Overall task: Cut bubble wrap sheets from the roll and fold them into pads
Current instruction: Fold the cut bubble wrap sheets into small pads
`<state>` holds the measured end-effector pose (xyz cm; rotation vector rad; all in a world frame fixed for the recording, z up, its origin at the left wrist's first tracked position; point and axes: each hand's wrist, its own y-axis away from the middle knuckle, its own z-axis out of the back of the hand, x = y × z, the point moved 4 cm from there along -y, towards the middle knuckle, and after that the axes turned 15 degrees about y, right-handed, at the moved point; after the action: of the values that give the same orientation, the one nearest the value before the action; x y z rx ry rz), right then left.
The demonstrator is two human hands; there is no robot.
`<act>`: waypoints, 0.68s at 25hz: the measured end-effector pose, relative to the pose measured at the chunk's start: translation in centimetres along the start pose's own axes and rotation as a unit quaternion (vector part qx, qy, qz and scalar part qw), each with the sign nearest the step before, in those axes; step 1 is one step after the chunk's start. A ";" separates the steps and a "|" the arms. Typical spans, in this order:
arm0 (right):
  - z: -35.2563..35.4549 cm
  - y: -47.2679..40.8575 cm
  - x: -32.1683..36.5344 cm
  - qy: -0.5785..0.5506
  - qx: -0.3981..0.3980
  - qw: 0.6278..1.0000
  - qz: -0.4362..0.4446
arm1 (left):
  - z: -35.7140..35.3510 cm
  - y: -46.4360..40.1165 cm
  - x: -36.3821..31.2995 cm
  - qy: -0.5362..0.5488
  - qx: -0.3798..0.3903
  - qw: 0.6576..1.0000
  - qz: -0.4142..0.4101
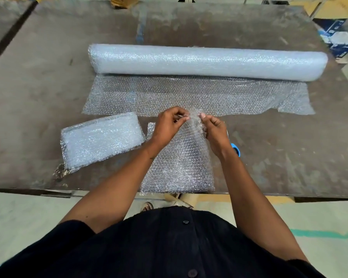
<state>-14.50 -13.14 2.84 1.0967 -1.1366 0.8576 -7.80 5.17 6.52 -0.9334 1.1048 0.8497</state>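
A long roll of bubble wrap lies across the table, with an unrolled stretch spread flat in front of it. A cut sheet lies at the table's near edge. Its far edge is lifted and bunched between my hands. My left hand pinches that raised edge from the left. My right hand pinches it from the right, fingertips almost meeting the left ones. A stack of folded pads sits left of the sheet.
A blue-handled tool lies mostly hidden behind my right wrist. The dark worn table reaches its near edge just below the sheet. Cardboard boxes stand past the far edge, and a blue-white box at the right.
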 end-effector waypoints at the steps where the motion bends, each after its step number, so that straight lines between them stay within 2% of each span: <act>1: 0.3 -0.5 -0.6 -0.017 -0.002 0.999 -0.027 | 0.1 0.3 -0.2 0.014 -0.005 1.000 0.000; 3: 0.7 -1.4 -1.4 0.000 -0.039 0.997 -0.062 | 0.2 1.2 -0.5 0.027 0.000 0.999 -0.022; 5: 1.2 -2.7 -1.7 0.112 -0.112 0.983 -0.090 | 0.3 2.1 -0.9 0.013 0.022 0.999 -0.046; 7: 1.7 -3.3 -1.3 0.242 -0.174 0.946 -0.125 | 0.5 3.1 -1.1 0.010 0.055 0.996 -0.062; 9: 2.4 -4.0 -1.7 0.333 -0.197 0.910 -0.151 | 1.0 4.4 -0.9 0.013 0.074 0.995 -0.061; 11: 3.2 -4.4 -2.2 0.374 -0.210 0.887 -0.172 | 1.6 5.4 -0.4 -0.021 0.082 0.994 -0.062; 14: 4.1 -4.9 -2.4 0.384 -0.222 0.877 -0.183 | 1.8 6.1 -0.1 -0.095 0.099 0.988 -0.064; 16: 3.3 -3.9 -0.7 0.414 -0.238 0.864 -0.161 | 1.8 6.0 0.1 -0.113 0.094 0.987 -0.072; 17: 2.6 -2.9 0.6 0.427 -0.253 0.861 -0.115 | 1.7 5.9 0.1 -0.114 0.089 0.986 -0.080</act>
<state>-12.33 -16.39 2.91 0.3116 -0.4116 0.6768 -12.53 8.91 5.61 -0.7454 0.8795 0.6939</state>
